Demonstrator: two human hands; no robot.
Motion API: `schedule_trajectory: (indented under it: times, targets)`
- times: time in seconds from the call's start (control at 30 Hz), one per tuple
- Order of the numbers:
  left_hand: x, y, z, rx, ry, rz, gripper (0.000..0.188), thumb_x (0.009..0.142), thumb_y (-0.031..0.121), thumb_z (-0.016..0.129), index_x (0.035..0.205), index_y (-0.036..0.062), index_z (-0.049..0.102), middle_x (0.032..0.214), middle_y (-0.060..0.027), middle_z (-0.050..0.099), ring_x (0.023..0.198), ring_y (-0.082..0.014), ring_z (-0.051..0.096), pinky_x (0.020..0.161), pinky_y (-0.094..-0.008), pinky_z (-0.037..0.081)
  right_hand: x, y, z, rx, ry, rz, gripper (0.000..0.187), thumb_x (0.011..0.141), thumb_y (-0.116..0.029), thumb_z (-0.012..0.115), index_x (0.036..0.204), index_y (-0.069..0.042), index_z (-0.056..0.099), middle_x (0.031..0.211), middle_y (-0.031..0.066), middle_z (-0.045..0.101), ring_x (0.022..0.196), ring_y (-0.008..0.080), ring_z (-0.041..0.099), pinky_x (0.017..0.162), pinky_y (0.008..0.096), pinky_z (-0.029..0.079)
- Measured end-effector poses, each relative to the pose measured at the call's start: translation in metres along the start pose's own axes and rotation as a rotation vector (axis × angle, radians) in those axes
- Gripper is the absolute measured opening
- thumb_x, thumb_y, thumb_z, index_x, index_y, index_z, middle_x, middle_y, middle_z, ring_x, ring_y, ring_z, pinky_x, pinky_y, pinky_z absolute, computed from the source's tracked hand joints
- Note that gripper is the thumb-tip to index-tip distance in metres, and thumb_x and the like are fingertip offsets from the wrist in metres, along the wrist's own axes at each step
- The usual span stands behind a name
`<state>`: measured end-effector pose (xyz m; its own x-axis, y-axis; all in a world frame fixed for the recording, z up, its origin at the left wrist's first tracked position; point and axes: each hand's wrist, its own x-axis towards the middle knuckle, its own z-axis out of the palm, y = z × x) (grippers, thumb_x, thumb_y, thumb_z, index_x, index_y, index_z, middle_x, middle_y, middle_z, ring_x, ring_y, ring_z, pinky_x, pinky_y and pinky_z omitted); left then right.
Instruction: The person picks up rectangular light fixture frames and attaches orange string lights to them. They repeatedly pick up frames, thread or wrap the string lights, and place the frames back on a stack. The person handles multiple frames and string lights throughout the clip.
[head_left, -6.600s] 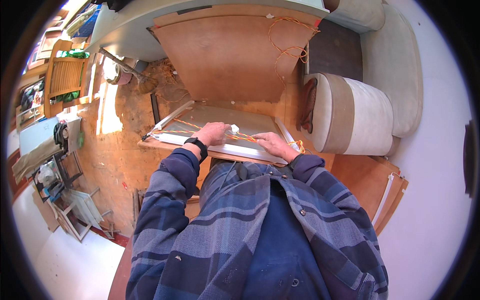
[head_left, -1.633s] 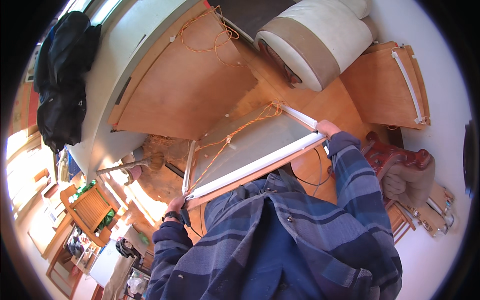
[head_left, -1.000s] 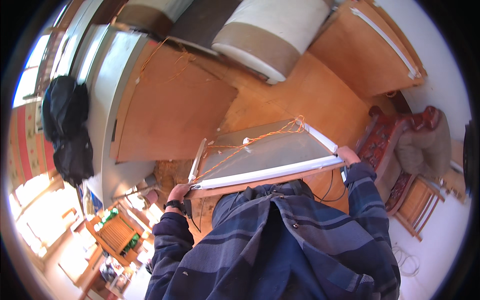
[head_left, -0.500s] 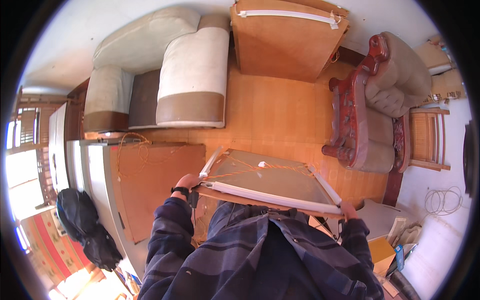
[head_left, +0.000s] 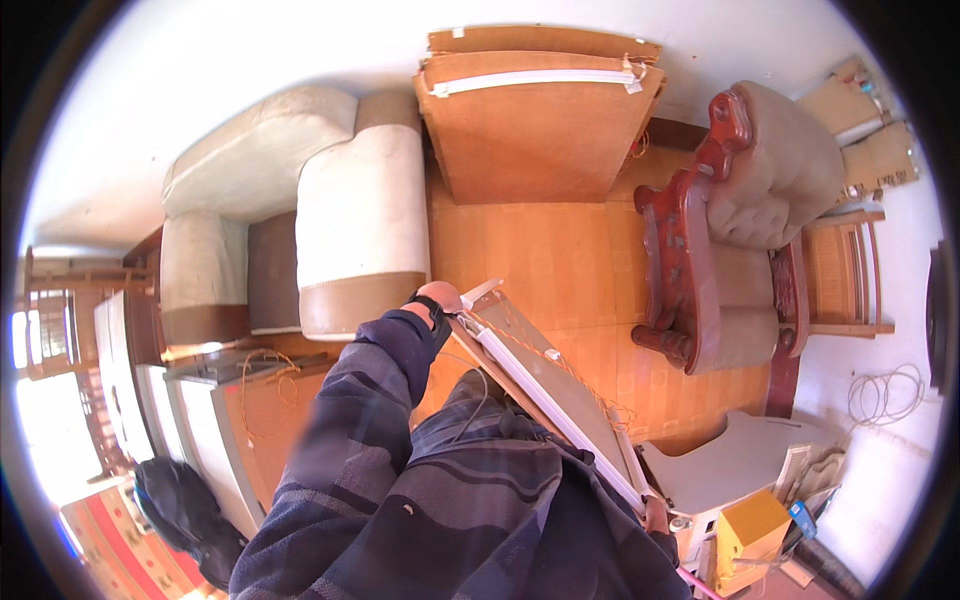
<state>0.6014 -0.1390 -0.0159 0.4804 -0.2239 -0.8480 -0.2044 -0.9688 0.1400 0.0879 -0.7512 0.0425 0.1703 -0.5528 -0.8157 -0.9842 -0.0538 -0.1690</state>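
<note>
A flat brown-grey board (head_left: 556, 385) hangs slantwise in front of my body, held between both hands. A white strip (head_left: 565, 412) runs along its near edge, and shorter white strips sit at its two ends. Twisted orange wire (head_left: 540, 348) trails loosely across its face. My left hand (head_left: 442, 296), with a black band at the wrist, grips the far upper-left end. My right hand (head_left: 655, 513) is closed round the lower-right end, close to my body; its fingers are partly hidden by the board and sleeve.
Similar brown panels (head_left: 530, 145) lean at the far wall. A beige sofa (head_left: 362, 220) stands left, a carved red-wood armchair (head_left: 690, 270) right. Low cabinets (head_left: 205, 430) line the left side. At lower right are a grey board (head_left: 735, 460) and a yellow box (head_left: 750, 540).
The board has swung from nearly level to a steep slant. My left hand has moved forward and right; my right hand has come down toward my body.
</note>
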Motion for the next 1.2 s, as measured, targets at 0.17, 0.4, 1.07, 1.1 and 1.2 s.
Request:
schedule_trajectory:
  times: [0.17, 0.4, 1.07, 1.1, 1.2]
  targets:
    - [0.028, 0.019, -0.099, 0.085, -0.065, -0.006, 0.039, 0.092, 0.032, 0.057, 0.109, 0.0021, 0.076, 0.116, -0.0221, 0.072, 0.109, -0.0396, 0.069, 0.090, -0.0468, 0.053, -0.054, -0.078, 0.024, -0.190, -0.047, 0.085, 0.047, 0.097, -0.029, 0.051, 0.116, 0.010, 0.069, 0.110, 0.0243, 0.071, 0.092, 0.0323, 0.072, 0.068, 0.0460, 0.061]
    - [0.065, -0.007, -0.163, 0.041, -0.022, -0.016, 0.039, 0.090, 0.032, 0.058, 0.109, 0.0044, 0.077, 0.115, -0.0228, 0.072, 0.111, -0.0404, 0.068, 0.094, -0.0473, 0.053, -0.016, -0.223, 0.018, -0.053, -0.102, 0.093, 0.046, 0.097, -0.031, 0.053, 0.119, 0.006, 0.068, 0.111, 0.0263, 0.071, 0.100, 0.0346, 0.070, 0.070, 0.0418, 0.057]
    - [0.107, -0.205, -0.195, -0.471, 0.040, -0.269, 0.042, 0.096, 0.038, 0.057, 0.095, 0.0008, 0.077, 0.083, -0.0186, 0.075, 0.078, -0.0295, 0.074, 0.070, -0.0423, 0.054, 0.177, -0.673, 0.039, -1.153, -0.111, -0.727, 0.037, 0.094, -0.022, 0.050, 0.112, 0.003, 0.071, 0.108, 0.0301, 0.071, 0.102, 0.0443, 0.070, 0.087, 0.0509, 0.055]
    - [0.105, -0.211, -0.193, -0.416, 0.061, -0.171, 0.040, 0.096, 0.038, 0.056, 0.096, 0.0035, 0.077, 0.086, -0.0202, 0.075, 0.080, -0.0313, 0.074, 0.072, -0.0427, 0.054, 0.179, -0.690, 0.039, -1.198, -0.106, -0.824, 0.033, 0.094, -0.018, 0.051, 0.109, 0.003, 0.072, 0.106, 0.0306, 0.070, 0.101, 0.0460, 0.069, 0.086, 0.0509, 0.056]
    - [0.112, -0.215, -0.192, -0.741, 0.006, -0.389, 0.046, 0.098, 0.041, 0.059, 0.091, -0.0012, 0.077, 0.078, -0.0129, 0.075, 0.069, -0.0233, 0.072, 0.063, -0.0409, 0.053, 0.196, -0.747, 0.053, -1.305, -0.109, -0.982, 0.026, 0.091, -0.014, 0.054, 0.102, 0.001, 0.073, 0.102, 0.0289, 0.071, 0.099, 0.0437, 0.071, 0.083, 0.0506, 0.057]
